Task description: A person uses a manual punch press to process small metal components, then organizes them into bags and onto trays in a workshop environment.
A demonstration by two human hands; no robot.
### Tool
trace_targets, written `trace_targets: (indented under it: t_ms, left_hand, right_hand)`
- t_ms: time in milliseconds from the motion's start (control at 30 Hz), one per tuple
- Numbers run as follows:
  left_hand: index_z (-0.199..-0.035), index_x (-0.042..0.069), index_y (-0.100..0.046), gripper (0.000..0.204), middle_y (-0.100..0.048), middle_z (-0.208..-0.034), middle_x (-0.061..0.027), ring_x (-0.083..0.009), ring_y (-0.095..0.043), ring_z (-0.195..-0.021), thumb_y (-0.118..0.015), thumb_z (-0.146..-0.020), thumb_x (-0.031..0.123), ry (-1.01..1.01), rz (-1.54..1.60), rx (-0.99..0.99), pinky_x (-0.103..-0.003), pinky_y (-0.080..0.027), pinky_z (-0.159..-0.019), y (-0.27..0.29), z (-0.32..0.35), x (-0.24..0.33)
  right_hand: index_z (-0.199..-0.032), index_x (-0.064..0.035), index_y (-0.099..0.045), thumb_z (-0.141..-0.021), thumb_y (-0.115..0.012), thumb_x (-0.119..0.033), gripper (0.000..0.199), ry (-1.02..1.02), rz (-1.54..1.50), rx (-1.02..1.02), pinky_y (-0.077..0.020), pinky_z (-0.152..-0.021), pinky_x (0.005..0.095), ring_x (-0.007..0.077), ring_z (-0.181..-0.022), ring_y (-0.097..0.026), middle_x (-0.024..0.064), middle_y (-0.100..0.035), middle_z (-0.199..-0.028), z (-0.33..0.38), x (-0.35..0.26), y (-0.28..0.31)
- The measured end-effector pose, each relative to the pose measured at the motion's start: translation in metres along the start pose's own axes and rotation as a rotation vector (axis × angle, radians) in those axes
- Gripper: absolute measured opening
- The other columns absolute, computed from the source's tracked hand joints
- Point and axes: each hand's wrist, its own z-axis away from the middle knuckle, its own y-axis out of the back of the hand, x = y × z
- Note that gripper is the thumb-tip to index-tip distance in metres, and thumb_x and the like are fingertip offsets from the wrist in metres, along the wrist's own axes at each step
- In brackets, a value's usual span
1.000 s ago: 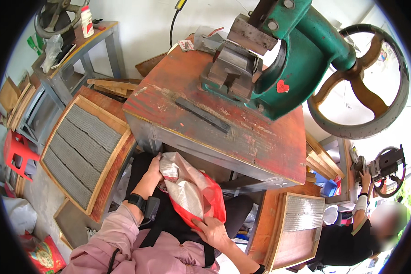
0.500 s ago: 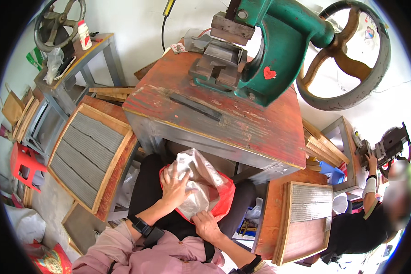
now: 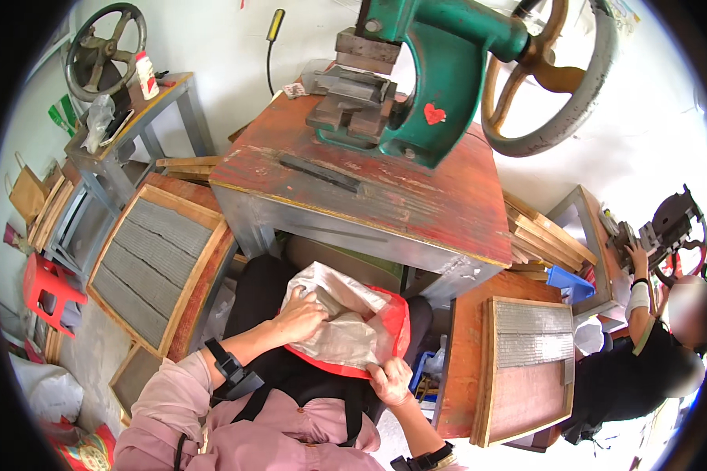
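Observation:
A red bag with a silvery lining (image 3: 349,339) lies across my lap, its mouth facing up. My left hand (image 3: 302,317) is closed on the left side of the bag, fingers curled over the pale lining. On the near right rim, my right hand (image 3: 390,381) pinches the red edge between thumb and fingers. The folds of the lining hide what the bag may hold.
A green hand press (image 3: 448,86) with a large handwheel stands on the worn red table (image 3: 424,212) ahead. Wooden framed trays of thin metal strips flank me, one left (image 3: 153,263), one right (image 3: 526,377). A co-worker (image 3: 628,369) works at another press on the right.
My right hand has moved right along the bag's rim. My left hand has gone from spread fingers to curled ones on the lining. The bag's mouth lies lower and wider.

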Motion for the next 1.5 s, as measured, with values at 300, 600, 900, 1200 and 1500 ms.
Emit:
trace_targets:
  t_ms: [300, 600, 900, 1200, 1500]
  left_hand:
    - [-0.110, 0.002, -0.050, 0.063, -0.052, -0.108, -0.0110, -0.0272, -0.047, -0.103, -0.062, -0.069, 0.049, -0.091, 0.100, 0.147, -0.052, -0.025, -0.092, 0.028, -0.013, 0.043]
    - [-0.110, -0.006, -0.045, 0.091, -0.053, -0.098, -0.0155, -0.0280, -0.050, -0.097, -0.074, -0.048, 0.053, -0.128, -0.107, -0.230, -0.044, -0.030, -0.086, 0.008, -0.029, 0.084]
    - [-0.088, 0.005, -0.053, 0.024, -0.054, -0.085, -0.0103, -0.0196, -0.058, -0.070, -0.059, -0.069, 0.018, -0.176, -0.264, -0.049, -0.035, -0.035, -0.073, 0.014, -0.022, 0.055]
    - [-0.083, 0.009, -0.054, 0.023, -0.052, -0.082, -0.0053, -0.0161, -0.055, -0.077, -0.060, -0.070, 0.028, -0.354, -0.229, -0.072, -0.033, -0.035, -0.069, 0.025, -0.023, 0.037]
    - [-0.089, 0.004, -0.053, 0.035, -0.052, -0.084, -0.0086, -0.0180, -0.057, -0.072, -0.062, -0.071, 0.033, -0.389, -0.240, -0.173, -0.035, -0.034, -0.071, 0.000, -0.077, 0.026]
  right_hand:
    - [-0.089, -0.0028, -0.052, -0.071, -0.066, -0.013, 0.025, -0.446, -0.297, -0.006, -0.0402, -0.049, 0.0365, 0.0269, -0.056, -0.049, 0.0121, -0.048, -0.074, 0.010, -0.024, 0.027]
    - [-0.090, 0.0001, -0.051, -0.071, -0.062, -0.017, 0.028, -0.977, 0.380, -0.163, -0.0489, -0.062, 0.0398, 0.0315, -0.077, -0.057, 0.0150, -0.052, -0.075, -0.020, 0.028, 0.024]
    - [-0.114, 0.0040, -0.043, -0.090, -0.033, -0.014, 0.031, -1.549, -1.964, 1.206, -0.0347, -0.096, 0.0453, 0.0307, -0.110, -0.046, 0.0191, -0.047, -0.118, 0.061, 0.084, 0.003]
    - [-0.102, 0.0028, -0.051, -0.091, -0.039, -0.019, 0.028, -1.601, -1.293, 1.093, -0.0383, -0.086, 0.0359, 0.0218, -0.095, -0.050, 0.0127, -0.053, -0.102, 0.074, 0.092, -0.024]
    - [-0.090, -0.0003, -0.050, -0.090, -0.044, -0.020, 0.020, -1.637, -0.963, 0.831, -0.0432, -0.055, 0.0247, 0.0117, -0.064, -0.050, 0.0044, -0.051, -0.075, 0.094, 0.088, 0.013]
